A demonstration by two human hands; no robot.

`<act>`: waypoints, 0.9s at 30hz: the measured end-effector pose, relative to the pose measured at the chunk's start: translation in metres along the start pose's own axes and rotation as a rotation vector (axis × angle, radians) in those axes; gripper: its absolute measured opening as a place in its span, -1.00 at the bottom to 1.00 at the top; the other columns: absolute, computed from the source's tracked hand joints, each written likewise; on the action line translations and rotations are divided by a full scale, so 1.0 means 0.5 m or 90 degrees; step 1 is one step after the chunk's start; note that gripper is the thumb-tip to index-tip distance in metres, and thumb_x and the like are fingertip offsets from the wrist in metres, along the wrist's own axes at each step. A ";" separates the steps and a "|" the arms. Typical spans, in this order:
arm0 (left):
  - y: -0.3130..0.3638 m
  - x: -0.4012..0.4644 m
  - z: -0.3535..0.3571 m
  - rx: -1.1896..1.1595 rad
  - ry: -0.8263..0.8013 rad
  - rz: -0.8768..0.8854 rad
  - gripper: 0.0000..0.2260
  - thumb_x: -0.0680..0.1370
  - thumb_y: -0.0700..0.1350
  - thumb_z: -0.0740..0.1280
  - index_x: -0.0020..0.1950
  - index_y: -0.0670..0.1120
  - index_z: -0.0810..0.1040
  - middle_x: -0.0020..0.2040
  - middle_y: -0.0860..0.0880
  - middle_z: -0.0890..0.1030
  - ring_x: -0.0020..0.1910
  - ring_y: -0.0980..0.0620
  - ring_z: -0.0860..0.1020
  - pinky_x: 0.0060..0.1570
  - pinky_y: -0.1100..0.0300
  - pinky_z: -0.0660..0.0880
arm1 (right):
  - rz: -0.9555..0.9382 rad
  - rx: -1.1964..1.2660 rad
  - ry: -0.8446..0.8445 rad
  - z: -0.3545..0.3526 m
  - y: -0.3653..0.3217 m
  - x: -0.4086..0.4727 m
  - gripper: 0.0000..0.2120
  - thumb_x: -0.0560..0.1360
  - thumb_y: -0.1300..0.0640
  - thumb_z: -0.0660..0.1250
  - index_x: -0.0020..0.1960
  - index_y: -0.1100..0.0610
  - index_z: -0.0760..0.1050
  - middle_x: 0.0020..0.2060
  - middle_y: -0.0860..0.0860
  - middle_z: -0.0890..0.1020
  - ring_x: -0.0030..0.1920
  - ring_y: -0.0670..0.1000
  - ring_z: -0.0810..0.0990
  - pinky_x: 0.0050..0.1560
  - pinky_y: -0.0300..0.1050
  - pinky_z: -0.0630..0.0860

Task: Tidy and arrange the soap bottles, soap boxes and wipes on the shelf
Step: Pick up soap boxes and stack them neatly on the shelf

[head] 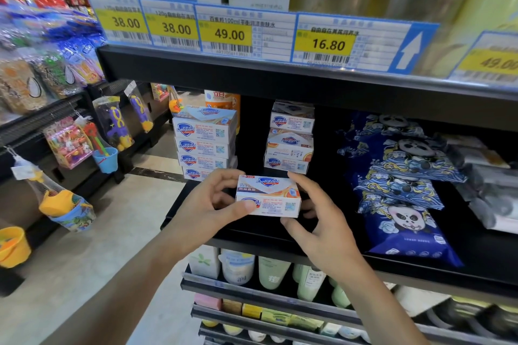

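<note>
Soap box (268, 196) sits between your two hands, at the front of the black shelf (229, 228).
Your left hand (213, 209) pinches its left end, thumb in front; your right hand (316, 221) cups the right end, fingers curled, forearms angled upward.

bright even light | shelf recess dark | edges blurred, bowed

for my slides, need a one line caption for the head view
Both hands, left and right, hold a soap box before two box stacks and panda wipes.
</note>
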State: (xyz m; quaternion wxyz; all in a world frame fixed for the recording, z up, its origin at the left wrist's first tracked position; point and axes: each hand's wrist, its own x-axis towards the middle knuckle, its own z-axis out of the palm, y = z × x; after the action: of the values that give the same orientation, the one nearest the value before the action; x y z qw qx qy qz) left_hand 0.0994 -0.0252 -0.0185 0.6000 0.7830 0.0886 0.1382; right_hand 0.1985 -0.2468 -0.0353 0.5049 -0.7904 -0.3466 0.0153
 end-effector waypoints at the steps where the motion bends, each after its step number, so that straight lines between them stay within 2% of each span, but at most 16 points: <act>1: 0.001 -0.001 -0.001 0.001 -0.001 -0.002 -0.46 0.41 0.08 0.55 0.36 0.09 0.51 0.23 0.13 0.69 0.07 0.00 0.70 0.16 0.06 0.63 | -0.012 0.004 0.006 0.001 0.001 0.000 -0.25 0.52 0.27 0.50 0.49 -0.33 0.32 0.32 -0.23 0.54 0.16 -0.14 0.55 0.11 -0.42 0.41; 8: 0.002 0.000 -0.002 -0.003 -0.015 -0.024 -0.49 0.45 0.11 0.51 0.37 0.08 0.52 0.21 0.12 0.71 0.16 0.03 0.69 0.22 0.06 0.60 | -0.045 0.017 0.009 -0.002 0.006 0.004 -0.37 0.51 0.29 0.52 0.41 -0.22 0.47 0.38 -0.28 0.43 0.17 -0.07 0.57 0.11 -0.36 0.46; 13: 0.002 0.002 -0.002 -0.022 -0.001 -0.031 -0.51 0.49 0.20 0.50 0.36 0.05 0.54 0.17 0.05 0.72 0.20 0.04 0.68 0.22 0.12 0.58 | -0.027 0.056 0.009 -0.001 0.007 0.006 -0.51 0.52 0.21 0.53 0.32 -0.20 0.55 0.27 -0.24 0.58 0.11 -0.02 0.60 0.09 -0.20 0.53; 17: 0.006 -0.001 0.003 -0.019 -0.005 -0.027 -0.50 0.48 0.15 0.47 0.39 0.09 0.52 0.19 0.09 0.71 0.21 0.10 0.66 0.19 0.21 0.59 | 0.007 0.074 0.015 -0.002 0.006 0.005 -0.52 0.53 0.20 0.52 0.32 -0.25 0.54 0.21 -0.21 0.63 0.06 -0.01 0.61 0.10 -0.12 0.56; 21: 0.005 -0.004 0.004 0.007 -0.024 -0.015 -0.41 0.47 0.12 0.54 0.47 0.16 0.45 0.26 0.13 0.67 0.25 0.12 0.63 0.26 0.15 0.55 | 0.019 0.091 0.022 -0.003 0.005 0.005 -0.51 0.54 0.24 0.51 0.31 -0.24 0.55 0.18 -0.17 0.64 0.03 -0.02 0.60 0.11 -0.08 0.57; 27: 0.003 -0.002 0.000 0.073 -0.021 0.002 -0.31 0.47 -0.10 0.62 0.51 0.23 0.41 0.33 0.21 0.62 0.31 0.18 0.58 0.30 0.09 0.49 | 0.033 0.076 0.014 -0.003 0.003 0.004 -0.55 0.57 0.17 0.48 0.32 -0.27 0.53 0.17 -0.20 0.66 0.04 -0.05 0.63 0.15 -0.02 0.58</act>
State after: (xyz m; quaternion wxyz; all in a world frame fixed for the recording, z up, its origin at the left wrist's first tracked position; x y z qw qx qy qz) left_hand 0.0983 -0.0259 -0.0171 0.5550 0.8185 0.0856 0.1210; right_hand 0.2013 -0.2474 -0.0352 0.5543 -0.7677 -0.3188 0.0403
